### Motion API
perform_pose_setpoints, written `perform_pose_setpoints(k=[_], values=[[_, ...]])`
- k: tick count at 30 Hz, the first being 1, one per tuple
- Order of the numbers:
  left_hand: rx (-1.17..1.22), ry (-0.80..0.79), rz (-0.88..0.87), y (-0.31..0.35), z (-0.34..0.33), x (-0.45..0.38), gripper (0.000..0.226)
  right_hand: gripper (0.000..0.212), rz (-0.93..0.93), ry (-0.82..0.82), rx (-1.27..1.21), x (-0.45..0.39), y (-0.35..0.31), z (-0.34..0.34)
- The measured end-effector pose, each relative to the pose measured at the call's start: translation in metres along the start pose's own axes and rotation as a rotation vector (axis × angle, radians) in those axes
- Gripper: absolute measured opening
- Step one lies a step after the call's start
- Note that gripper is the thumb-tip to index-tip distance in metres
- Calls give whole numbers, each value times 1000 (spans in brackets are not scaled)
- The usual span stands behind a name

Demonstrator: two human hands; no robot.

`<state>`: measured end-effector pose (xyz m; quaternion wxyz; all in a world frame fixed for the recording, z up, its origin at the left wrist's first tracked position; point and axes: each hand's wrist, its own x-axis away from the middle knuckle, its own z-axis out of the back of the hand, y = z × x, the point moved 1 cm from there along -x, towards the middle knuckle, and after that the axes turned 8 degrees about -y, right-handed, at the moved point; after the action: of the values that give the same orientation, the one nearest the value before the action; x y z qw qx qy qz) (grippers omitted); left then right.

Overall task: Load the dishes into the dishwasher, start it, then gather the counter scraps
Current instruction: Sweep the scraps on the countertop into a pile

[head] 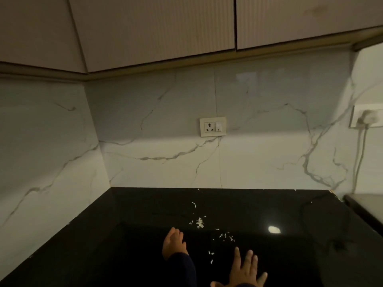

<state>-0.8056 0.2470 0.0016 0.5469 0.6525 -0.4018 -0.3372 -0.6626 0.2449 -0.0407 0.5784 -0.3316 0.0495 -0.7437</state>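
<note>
Small white scraps point(200, 222) lie scattered on the glossy black counter point(124, 235), in a loose trail from the back wall toward me. My left hand point(173, 243) rests on the counter just left of the scraps, fingers relaxed, holding nothing. My right hand point(245, 268) lies flat with its fingers spread, to the right of the nearest scraps point(211, 254). No dishes and no dishwasher are in view.
Marble-patterned walls close the counter at the back and left. A wall socket point(212, 126) sits above the counter; a second socket with a plug and cable point(365, 119) is at the right. A grey appliance edge point(364, 204) stands at the right. Cabinets hang overhead.
</note>
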Motion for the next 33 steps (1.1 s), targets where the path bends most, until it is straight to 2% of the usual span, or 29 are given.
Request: perform_pose_setpoints(k=[1, 2, 3, 4, 5, 7, 8, 9, 10, 11, 12, 14, 16, 21, 23, 25, 27, 28, 30, 33], values=[[-51, -22, 23, 0, 1, -10, 42, 121, 32, 156, 18, -8, 1, -6], [-176, -40, 4, -2, -1, -15, 41, 122, 71, 194, -21, -23, 7, -13], [-106, -67, -12, 1, -5, -21, 41, 123, 98, 290, -3, -43, 10, -20], [-44, -35, -13, 3, -11, -27, 41, 124, 90, 243, 2, -61, 12, -24], [-10, 22, 29, 1, -17, -41, 42, 128, 127, 288, -3, -90, 18, -35], [-63, 83, 125, 0, -27, -60, 43, 129, 308, 272, 18, -92, 12, -26], [-83, 95, 152, -2, -30, -73, 43, 124, 321, 123, 65, -102, 4, -19], [-75, 92, 160, -4, -34, -84, 44, 121, 174, 21, 130, -103, -5, -8], [-60, 93, 165, -6, -41, -95, 44, 121, 48, -36, 213, -104, -20, 6], [-65, 107, 173, -8, -45, -104, 44, 123, -24, -39, 285, -109, -32, 16], [-66, 122, 187, -10, -51, -113, 43, 125, -67, -116, 336, -116, -38, 25], [1, 159, 198, -15, -60, -128, 41, 130, -13, -240, 424, -134, -48, 40], [73, 230, 214, -16, -66, -139, 40, 142, 105, -294, 453, -155, -60, 47], [56, 316, 216, -21, -73, -156, 36, 153, 395, -297, 566, -190, -81, 51], [46, 322, 227, -25, -75, -155, 35, 146, 506, -346, 633, -194, -84, 50], [63, 331, 237, -28, -77, -153, 34, 125, 601, -402, 642, -193, -86, 48], [80, 345, 266, -28, -78, -153, 34, 90, 643, -379, 461, -198, -87, 49], [86, 354, 274, -28, -78, -156, 34, 82, 648, -334, 361, -205, -88, 52], [90, 347, 283, -29, -80, -162, 35, 80, 608, -243, 326, -226, -93, 62], [62, 326, 302, -29, -78, -174, 38, 89, 500, -228, 397, -260, -102, 69]])
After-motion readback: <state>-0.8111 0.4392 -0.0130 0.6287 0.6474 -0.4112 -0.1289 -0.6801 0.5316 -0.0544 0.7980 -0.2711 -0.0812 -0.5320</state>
